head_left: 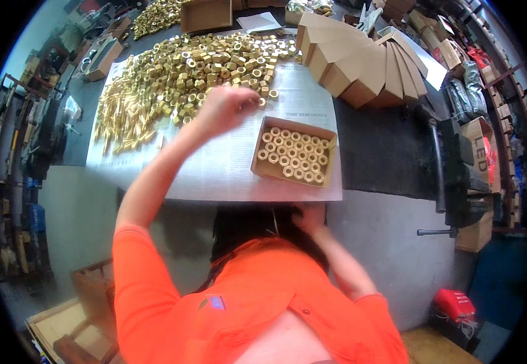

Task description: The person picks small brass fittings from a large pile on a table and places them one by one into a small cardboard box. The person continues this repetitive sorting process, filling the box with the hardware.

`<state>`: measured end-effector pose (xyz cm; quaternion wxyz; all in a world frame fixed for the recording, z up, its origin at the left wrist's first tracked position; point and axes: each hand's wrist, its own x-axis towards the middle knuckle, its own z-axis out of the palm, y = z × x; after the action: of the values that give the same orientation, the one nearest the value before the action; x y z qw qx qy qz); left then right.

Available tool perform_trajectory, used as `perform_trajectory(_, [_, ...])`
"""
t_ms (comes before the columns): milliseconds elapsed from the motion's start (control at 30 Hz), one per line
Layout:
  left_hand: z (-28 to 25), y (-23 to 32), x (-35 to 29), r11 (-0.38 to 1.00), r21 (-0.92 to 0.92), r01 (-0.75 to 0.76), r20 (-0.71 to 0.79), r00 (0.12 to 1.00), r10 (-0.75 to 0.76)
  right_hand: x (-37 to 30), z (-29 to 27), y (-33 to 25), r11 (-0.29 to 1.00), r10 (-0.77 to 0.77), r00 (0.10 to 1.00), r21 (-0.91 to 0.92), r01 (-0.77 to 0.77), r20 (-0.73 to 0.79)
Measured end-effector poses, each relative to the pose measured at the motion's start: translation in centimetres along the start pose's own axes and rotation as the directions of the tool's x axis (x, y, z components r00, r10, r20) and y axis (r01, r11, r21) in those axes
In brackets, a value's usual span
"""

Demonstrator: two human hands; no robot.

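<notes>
Crowded shelving [509,76] both sides; dark-topped workbench [369,155] between.

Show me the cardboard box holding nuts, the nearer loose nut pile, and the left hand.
Cardboard box [269,170]: head view, on its near wall.
Loose nut pile [215,65]: head view, mid-heap.
Left hand [227,109]: head view, back of the hand.

Bright orange shirt [257,273], short sleeves [142,273], open at neck. Small dark button [306,312] near opening. Left chest: blue-violet rectangular patch [217,302], green leaf-shaped mark [203,304] beside it. Black lower garment [233,224]. Left hand [227,110], right hand [309,217] bare.
</notes>
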<state>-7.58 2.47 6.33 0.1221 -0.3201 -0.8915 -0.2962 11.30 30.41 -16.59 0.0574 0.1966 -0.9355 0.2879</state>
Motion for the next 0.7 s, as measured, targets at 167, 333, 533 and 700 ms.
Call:
perform_trajectory(167, [-0.3, -5.0, -1.2, 0.782, 0.572, 0.245, 0.089, 0.93, -0.357, -0.3, 0.7, 0.4, 0.998, -0.008, 1.0, 0.057, 0.009, -0.016])
perform_trajectory(333, [0.1, -4.9, -1.4, 0.741, 0.644, 0.191, 0.153, 0.916, -0.37, -0.7, 0.6, 0.9, 0.999, 0.021, 0.999, 0.03, -0.023, 0.036])
perform_trajectory(533, [-0.1, -4.7, -2.2, 0.732, 0.652, 0.2, 0.16, 0.907, -0.391, -0.6, 0.6, 1.1, 0.999, -0.011, 0.999, 0.039, 0.009, 0.04])
perform_trajectory(700, [-1.3, -3.1, -2.1, 0.801, 0.527, 0.284, 0.114, 0.91, -0.398, -0.5, 0.8, 0.6, 0.996, 0.03, 1.0, 0.089, -0.031, 0.005])
